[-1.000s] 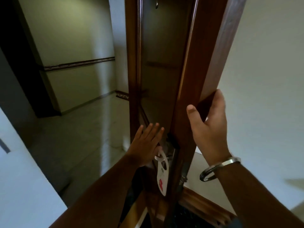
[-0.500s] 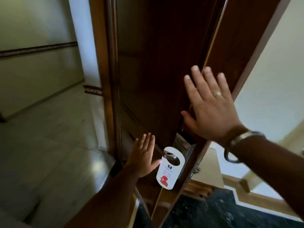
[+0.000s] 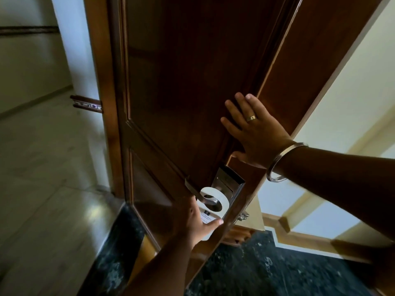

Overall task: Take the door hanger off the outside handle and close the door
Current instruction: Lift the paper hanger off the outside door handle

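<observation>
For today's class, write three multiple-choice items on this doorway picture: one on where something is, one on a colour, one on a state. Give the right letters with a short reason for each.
1. Where does the door hanger hang?
A. on the lever handle
B. on the floor
C. on the person's wrist

2. What colour is the hanger's loop?
A. black
B. white
C. green

3. How does the right hand meet the door?
A. curled round the handle
B. clenched in a fist
C. spread flat against the wood

Answers:
1 A: the loop of the hanger circles the metal lever below the lock plate.
2 B: the loop shows white against the dark wood.
3 C: its fingers lie open on the panel near the door's edge, while the left hand has its thumb on the lower part of the hanger.
</observation>
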Tool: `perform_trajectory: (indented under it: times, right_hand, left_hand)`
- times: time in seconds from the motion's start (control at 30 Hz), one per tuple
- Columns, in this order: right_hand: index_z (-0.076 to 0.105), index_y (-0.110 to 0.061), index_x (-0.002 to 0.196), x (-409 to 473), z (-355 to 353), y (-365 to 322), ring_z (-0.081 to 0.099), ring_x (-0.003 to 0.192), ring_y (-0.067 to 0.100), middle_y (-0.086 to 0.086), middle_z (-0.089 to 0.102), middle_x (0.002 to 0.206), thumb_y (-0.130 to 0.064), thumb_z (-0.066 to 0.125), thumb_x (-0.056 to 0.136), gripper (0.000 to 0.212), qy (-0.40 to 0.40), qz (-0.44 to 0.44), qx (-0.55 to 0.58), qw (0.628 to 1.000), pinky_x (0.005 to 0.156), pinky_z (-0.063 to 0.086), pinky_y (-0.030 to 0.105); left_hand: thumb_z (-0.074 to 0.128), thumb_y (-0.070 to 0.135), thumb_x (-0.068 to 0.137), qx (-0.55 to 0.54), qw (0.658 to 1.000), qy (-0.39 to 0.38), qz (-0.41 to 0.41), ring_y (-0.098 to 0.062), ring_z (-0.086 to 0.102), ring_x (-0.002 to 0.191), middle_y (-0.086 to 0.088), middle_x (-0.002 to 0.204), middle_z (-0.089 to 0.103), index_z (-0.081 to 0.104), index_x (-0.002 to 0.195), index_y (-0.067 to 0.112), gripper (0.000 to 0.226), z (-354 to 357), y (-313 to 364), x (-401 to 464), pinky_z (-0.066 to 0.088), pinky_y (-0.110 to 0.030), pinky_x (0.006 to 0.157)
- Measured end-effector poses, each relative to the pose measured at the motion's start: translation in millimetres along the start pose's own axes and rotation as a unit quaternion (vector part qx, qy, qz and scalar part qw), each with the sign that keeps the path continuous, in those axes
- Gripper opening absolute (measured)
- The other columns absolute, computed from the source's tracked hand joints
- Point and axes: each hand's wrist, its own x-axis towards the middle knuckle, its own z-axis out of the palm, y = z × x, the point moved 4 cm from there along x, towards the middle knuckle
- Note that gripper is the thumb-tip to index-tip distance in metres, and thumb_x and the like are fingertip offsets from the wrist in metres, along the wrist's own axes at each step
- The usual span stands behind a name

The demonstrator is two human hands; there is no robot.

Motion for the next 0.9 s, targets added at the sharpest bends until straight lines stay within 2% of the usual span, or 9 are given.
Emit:
perform_trajectory:
  times: [0.13, 0.33, 0.4, 0.47, 0.5, 0.57, 0.63, 0.77, 0.9]
  right_hand:
    - [0.001, -0.017, 0.154, -1, -2, -5, -0.003, 0.147, 0.047, 0.022, -0.003, 0.162, -0.077, 0.017, 0.083, 0.094, -0.008, 0.002, 0.002, 1.0, 0.117, -0.005, 0.058]
    - [0.0, -0.016, 0.153, 0, -1, -5, -0.003, 0.147, 0.048, 0.023, -0.004, 0.162, -0.076, 0.017, 0.083, 0.094, -0.01, 0.001, 0.008, 1.0, 0.119, -0.002, 0.057]
    - [0.0, -0.016, 0.154, 0, -1, -5, -0.004, 0.146, 0.048, 0.023, -0.005, 0.162, -0.076, 0.016, 0.083, 0.094, -0.01, 0.0, 0.008, 1.0, 0.119, -0.001, 0.058]
    - [0.0, -0.016, 0.154, 0, -1, -5, -0.005, 0.146, 0.049, 0.023, -0.005, 0.162, -0.077, 0.017, 0.083, 0.095, -0.009, 0.001, 0.006, 1.0, 0.119, -0.001, 0.058]
    - [0.0, -0.017, 0.154, -1, -1, -5, -0.005, 0.146, 0.049, 0.023, -0.005, 0.162, -0.077, 0.017, 0.083, 0.095, -0.007, 0.003, 0.006, 1.0, 0.119, -0.001, 0.058]
    - [0.001, -0.018, 0.154, -1, -2, -6, -0.004, 0.147, 0.048, 0.022, -0.004, 0.162, -0.077, 0.017, 0.082, 0.094, -0.008, 0.005, 0.006, 1.0, 0.119, -0.002, 0.057]
    - [0.003, -0.018, 0.154, -1, -2, -6, -0.003, 0.147, 0.048, 0.022, -0.002, 0.162, -0.077, 0.016, 0.082, 0.094, -0.003, 0.006, 0.004, 1.0, 0.119, -0.003, 0.057]
    - [0.006, -0.018, 0.154, -1, -2, -5, 0.0, 0.147, 0.048, 0.022, 0.001, 0.162, -0.077, 0.017, 0.082, 0.094, 0.004, 0.007, -0.007, 1.0, 0.119, -0.001, 0.058]
    - [0.006, -0.019, 0.154, 0, -1, -7, -0.002, 0.146, 0.05, 0.023, 0.0, 0.162, -0.078, 0.017, 0.081, 0.094, -0.007, 0.003, -0.005, 1.0, 0.118, -0.002, 0.06]
  left_hand:
    - [0.066, 0.08, 0.055, -0.048, 0.998, -0.027, -0.039, -0.026, 0.041, 0.133, -0.011, 0.15, 0.037, 0.014, 0.149, 0.012, 0.126, 22, 10, -3, 0.039, -0.036, 0.106]
    - [0.068, 0.062, 0.076, -0.021, 0.999, -0.034, -0.033, -0.028, 0.028, 0.142, -0.015, 0.159, 0.022, -0.001, 0.154, 0.006, 0.118, 17, 10, 2, 0.029, -0.033, 0.113]
    - [0.069, 0.056, 0.08, -0.027, 0.997, -0.07, -0.009, -0.025, 0.029, 0.142, -0.012, 0.159, 0.024, -0.001, 0.154, 0.006, 0.113, 7, 3, 2, 0.026, -0.021, 0.109]
    - [0.072, 0.051, 0.079, -0.021, 0.996, -0.081, 0.025, -0.016, 0.038, 0.135, -0.007, 0.151, 0.036, 0.008, 0.153, 0.008, 0.106, -10, -5, 3, 0.02, -0.002, 0.092]
    - [0.073, 0.051, 0.078, -0.017, 0.995, -0.093, 0.034, -0.012, 0.039, 0.132, -0.005, 0.15, 0.038, 0.007, 0.153, 0.013, 0.107, -20, -9, 4, 0.02, 0.0, 0.091]
    - [0.073, 0.056, 0.076, 0.009, 0.991, -0.125, 0.04, -0.016, 0.042, 0.132, -0.006, 0.153, 0.036, -0.003, 0.155, 0.023, 0.115, -41, -16, 6, 0.029, -0.015, 0.098]
    - [0.07, 0.064, 0.07, 0.05, 0.99, -0.121, 0.05, -0.02, 0.046, 0.131, -0.006, 0.151, 0.039, -0.002, 0.153, 0.032, 0.115, -62, -23, 10, 0.04, -0.028, 0.1]
    - [0.068, 0.07, 0.062, 0.075, 0.988, -0.12, 0.066, -0.017, 0.049, 0.127, 0.001, 0.144, 0.045, 0.013, 0.149, 0.037, 0.109, -99, -29, 17, 0.045, -0.029, 0.097]
    - [0.074, 0.057, 0.071, 0.133, 0.975, -0.15, 0.1, -0.023, 0.045, 0.132, -0.005, 0.15, 0.042, 0.018, 0.153, 0.023, 0.105, -123, -18, 40, 0.042, -0.036, 0.105]
